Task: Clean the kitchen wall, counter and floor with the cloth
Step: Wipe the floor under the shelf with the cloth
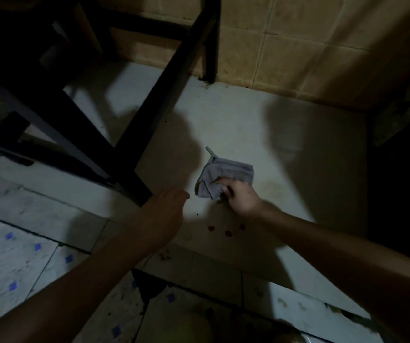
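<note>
A crumpled grey cloth point(226, 175) lies on the pale floor point(236, 120) below the tan tiled wall point(285, 45). My right hand point(241, 196) grips the cloth's near edge, fingers curled round the fabric. To the left of the cloth my left hand point(166, 206) hovers over the floor, fingers curled in and holding nothing. Three small red spots point(227, 230) mark the floor just this side of the cloth, between my forearms.
Black furniture legs point(164, 100) cross the upper left, one standing close to my left hand. Patterned floor tiles with blue diamonds point(13, 263) lie at lower left. A dark crack point(147, 285) breaks the tile edge near me. Deep shadow covers the right side.
</note>
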A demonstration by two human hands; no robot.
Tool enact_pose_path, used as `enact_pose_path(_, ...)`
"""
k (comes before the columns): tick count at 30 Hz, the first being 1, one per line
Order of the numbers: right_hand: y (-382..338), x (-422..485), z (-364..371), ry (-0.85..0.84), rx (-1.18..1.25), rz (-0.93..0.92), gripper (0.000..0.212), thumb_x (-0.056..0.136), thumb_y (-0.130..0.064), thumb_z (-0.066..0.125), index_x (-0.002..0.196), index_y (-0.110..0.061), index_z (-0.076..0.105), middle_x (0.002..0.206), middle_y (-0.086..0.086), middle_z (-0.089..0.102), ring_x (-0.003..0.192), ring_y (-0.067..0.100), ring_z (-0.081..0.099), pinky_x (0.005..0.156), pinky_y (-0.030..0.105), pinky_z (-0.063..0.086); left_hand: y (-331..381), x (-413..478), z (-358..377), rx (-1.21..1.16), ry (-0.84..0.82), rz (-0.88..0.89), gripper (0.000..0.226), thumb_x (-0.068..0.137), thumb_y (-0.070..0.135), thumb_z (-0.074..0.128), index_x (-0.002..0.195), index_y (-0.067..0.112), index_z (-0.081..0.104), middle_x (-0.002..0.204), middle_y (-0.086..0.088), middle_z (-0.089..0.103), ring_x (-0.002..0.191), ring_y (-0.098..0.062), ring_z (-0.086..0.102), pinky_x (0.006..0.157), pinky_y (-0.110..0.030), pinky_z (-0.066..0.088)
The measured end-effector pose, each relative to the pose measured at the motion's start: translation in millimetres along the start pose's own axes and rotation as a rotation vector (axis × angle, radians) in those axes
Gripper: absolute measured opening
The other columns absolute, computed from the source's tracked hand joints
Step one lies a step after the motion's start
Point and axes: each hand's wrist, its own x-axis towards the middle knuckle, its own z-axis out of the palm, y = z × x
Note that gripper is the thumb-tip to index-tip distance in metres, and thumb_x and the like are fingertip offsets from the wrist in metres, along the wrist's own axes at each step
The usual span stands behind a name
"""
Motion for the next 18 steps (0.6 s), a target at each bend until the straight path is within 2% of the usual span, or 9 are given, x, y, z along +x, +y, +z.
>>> enact_pose_path(1,-2,5,4,-0.025,-0.020,-0.008,0.030,0.097,-0.007,0.044,0.119,-0.010,0.063,0.125,0.013,0.062,0.113,0.028,0.057,0.084,0.002,0.030,-1,-2,-1,0.002,0.004,0.000,0.037,0.097,0.006,0.037,0.133,0.010,0.044,0.129,-0.007,0.048,0.119,-0.018,0.043,0.096,-0.024,0.030)
enact_pose_path(3,-4,11,12,-0.116,-0.098,0.000,0.033,0.096,-0.009,0.044,0.124,-0.015,0.060,0.131,0.010,0.058,0.119,0.027,0.053,0.096,0.024,0.037,-2,-4,-4,0.007,0.004,-0.004,0.035,0.099,0.009,0.034,0.133,0.010,0.043,0.130,-0.006,0.047,0.120,-0.015,0.042,0.096,-0.022,0.030)
enact_pose_path(4,-4,12,15,-0.163,-0.140,0.001,0.035,0.095,-0.009,0.044,0.126,-0.017,0.059,0.134,0.007,0.055,0.123,0.025,0.050,0.099,0.029,0.037,-2,-3,-5,0.000,0.000,-0.013,0.034,0.100,0.010,0.033,0.133,0.011,0.042,0.130,-0.005,0.046,0.120,-0.015,0.042,0.096,-0.022,0.030)
enact_pose_path(7,1,7,13,-0.278,-0.227,-0.075,0.038,0.096,-0.013,0.045,0.131,-0.022,0.056,0.145,0.001,0.045,0.135,0.020,0.038,0.108,0.028,0.029,1,0,-8,0.007,-0.015,-0.031,0.035,0.100,0.013,0.034,0.134,0.012,0.039,0.133,-0.005,0.044,0.121,-0.016,0.041,0.097,-0.022,0.031)
enact_pose_path(11,15,-8,-2,-0.371,-0.369,-0.147,0.043,0.097,-0.015,0.044,0.138,-0.030,0.044,0.155,-0.005,0.029,0.144,0.016,0.021,0.115,0.029,0.019,8,10,-10,0.059,-0.015,-0.036,0.041,0.101,0.015,0.031,0.142,0.012,0.031,0.145,-0.002,0.035,0.130,-0.011,0.034,0.103,-0.021,0.024)
enact_pose_path(13,19,-19,-8,-0.349,-0.339,-0.090,0.044,0.096,-0.018,0.047,0.138,-0.029,0.044,0.154,-0.004,0.030,0.142,0.017,0.025,0.112,0.026,0.020,14,20,-11,0.054,-0.037,-0.014,0.043,0.100,0.013,0.032,0.143,0.010,0.029,0.147,-0.005,0.033,0.132,-0.014,0.034,0.104,-0.020,0.021)
enact_pose_path(15,23,-33,-17,-0.326,-0.274,-0.017,0.041,0.095,-0.024,0.048,0.136,-0.029,0.047,0.152,-0.003,0.034,0.139,0.019,0.031,0.108,0.025,0.025,23,31,-11,0.036,-0.038,0.014,0.039,0.097,0.008,0.037,0.137,0.009,0.040,0.138,-0.011,0.043,0.125,-0.021,0.040,0.099,-0.022,0.025)
enact_pose_path(18,37,-59,-34,-0.327,-0.229,0.075,0.039,0.096,-0.024,0.046,0.134,-0.029,0.048,0.151,0.000,0.035,0.137,0.022,0.035,0.108,0.031,0.030,45,48,-7,0.019,-0.048,0.048,0.034,0.097,0.008,0.040,0.131,0.008,0.046,0.133,-0.011,0.047,0.122,-0.023,0.042,0.097,-0.022,0.025)
